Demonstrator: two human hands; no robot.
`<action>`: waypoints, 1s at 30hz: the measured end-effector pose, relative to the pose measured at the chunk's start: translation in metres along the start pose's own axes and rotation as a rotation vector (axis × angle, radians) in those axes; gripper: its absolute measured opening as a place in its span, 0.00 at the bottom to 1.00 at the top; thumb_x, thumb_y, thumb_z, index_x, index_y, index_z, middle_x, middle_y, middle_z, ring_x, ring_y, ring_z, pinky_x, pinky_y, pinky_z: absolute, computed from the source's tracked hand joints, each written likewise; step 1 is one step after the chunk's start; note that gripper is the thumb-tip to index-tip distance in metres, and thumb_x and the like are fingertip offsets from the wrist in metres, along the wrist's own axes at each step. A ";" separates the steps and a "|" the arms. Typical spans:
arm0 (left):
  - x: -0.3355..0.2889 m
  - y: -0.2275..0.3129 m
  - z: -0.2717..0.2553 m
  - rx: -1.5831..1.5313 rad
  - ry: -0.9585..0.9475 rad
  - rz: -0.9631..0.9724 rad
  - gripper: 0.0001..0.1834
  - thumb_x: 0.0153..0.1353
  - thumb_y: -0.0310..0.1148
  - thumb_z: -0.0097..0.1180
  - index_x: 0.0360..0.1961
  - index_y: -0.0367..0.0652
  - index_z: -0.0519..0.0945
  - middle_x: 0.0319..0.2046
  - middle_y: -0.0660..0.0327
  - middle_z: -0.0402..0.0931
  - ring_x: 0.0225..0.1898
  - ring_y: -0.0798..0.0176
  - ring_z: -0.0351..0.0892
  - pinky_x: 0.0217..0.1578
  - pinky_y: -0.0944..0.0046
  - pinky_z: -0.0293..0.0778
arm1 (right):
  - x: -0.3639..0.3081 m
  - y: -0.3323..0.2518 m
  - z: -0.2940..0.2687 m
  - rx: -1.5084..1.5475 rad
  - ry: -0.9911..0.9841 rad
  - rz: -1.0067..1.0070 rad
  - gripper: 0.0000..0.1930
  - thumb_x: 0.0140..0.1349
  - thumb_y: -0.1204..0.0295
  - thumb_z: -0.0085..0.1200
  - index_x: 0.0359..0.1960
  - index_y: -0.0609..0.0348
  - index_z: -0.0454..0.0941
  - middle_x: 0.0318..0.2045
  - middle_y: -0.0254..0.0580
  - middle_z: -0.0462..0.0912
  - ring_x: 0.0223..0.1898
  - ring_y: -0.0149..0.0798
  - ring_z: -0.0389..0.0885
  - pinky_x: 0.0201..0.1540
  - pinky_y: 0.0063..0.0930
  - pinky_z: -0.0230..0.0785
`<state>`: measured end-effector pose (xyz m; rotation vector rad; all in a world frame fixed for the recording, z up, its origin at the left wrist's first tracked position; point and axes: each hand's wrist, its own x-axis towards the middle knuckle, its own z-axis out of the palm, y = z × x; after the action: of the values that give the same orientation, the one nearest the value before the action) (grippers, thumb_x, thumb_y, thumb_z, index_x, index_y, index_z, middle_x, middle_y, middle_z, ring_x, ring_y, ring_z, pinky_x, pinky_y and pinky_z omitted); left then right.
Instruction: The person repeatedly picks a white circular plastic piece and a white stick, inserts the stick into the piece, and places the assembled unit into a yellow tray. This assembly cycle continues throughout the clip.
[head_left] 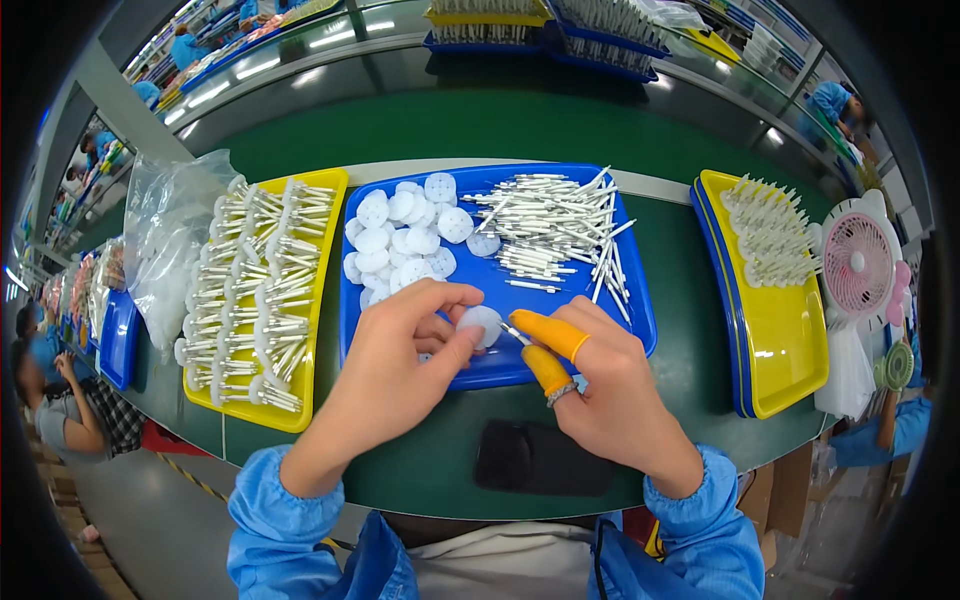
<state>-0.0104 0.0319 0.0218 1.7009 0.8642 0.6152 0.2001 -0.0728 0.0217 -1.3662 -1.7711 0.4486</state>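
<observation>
Blue sleeves [285, 525] below; left hand [398, 348] pinching white disc [481, 324], right hand [612, 382] pinching slim pin [515, 333], tip at disc's right edge

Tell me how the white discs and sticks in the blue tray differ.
The discs are flat and round; the sticks are long and slim. The discs lie mostly on the blue tray's left, the sticks on its right. The left hand pinches a disc, the right hand a stick. Both are whitish and loosely heaped.
</observation>
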 end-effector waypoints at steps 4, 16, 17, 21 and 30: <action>-0.008 -0.010 0.013 -0.131 0.023 -0.034 0.13 0.72 0.18 0.66 0.56 0.31 0.84 0.46 0.59 0.85 0.42 0.71 0.90 0.42 0.72 0.84 | -0.005 0.002 0.002 -0.076 -0.038 -0.022 0.23 0.45 0.88 0.65 0.48 0.75 0.87 0.38 0.49 0.79 0.40 0.53 0.76 0.44 0.46 0.69; -0.011 -0.012 0.020 0.212 0.117 0.211 0.11 0.67 0.17 0.68 0.50 0.35 0.89 0.45 0.56 0.85 0.41 0.67 0.87 0.36 0.70 0.85 | -0.011 0.010 0.008 -0.072 -0.063 -0.017 0.20 0.41 0.87 0.66 0.41 0.75 0.87 0.39 0.50 0.79 0.41 0.54 0.77 0.44 0.46 0.70; -0.011 -0.013 0.021 0.208 0.125 0.208 0.11 0.67 0.17 0.69 0.50 0.34 0.88 0.44 0.56 0.85 0.41 0.67 0.88 0.36 0.69 0.86 | -0.012 0.012 0.009 -0.071 -0.064 -0.001 0.19 0.41 0.87 0.65 0.41 0.75 0.86 0.39 0.50 0.79 0.41 0.54 0.77 0.44 0.46 0.70; -0.011 -0.015 0.025 0.179 0.153 0.154 0.11 0.65 0.17 0.71 0.48 0.34 0.87 0.42 0.57 0.85 0.41 0.68 0.89 0.38 0.68 0.89 | -0.011 0.013 0.008 -0.090 -0.069 0.042 0.19 0.42 0.87 0.65 0.41 0.75 0.86 0.39 0.51 0.79 0.41 0.55 0.77 0.44 0.47 0.71; -0.013 -0.016 0.031 0.240 0.170 0.240 0.10 0.63 0.18 0.70 0.44 0.33 0.85 0.38 0.55 0.83 0.38 0.60 0.90 0.39 0.60 0.93 | -0.010 0.008 0.020 -0.066 -0.046 0.003 0.18 0.43 0.87 0.65 0.40 0.73 0.86 0.37 0.49 0.79 0.40 0.54 0.77 0.42 0.47 0.72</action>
<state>0.0018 0.0063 -0.0024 2.0102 0.8877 0.8549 0.1899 -0.0750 0.0003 -1.4149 -1.8360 0.4290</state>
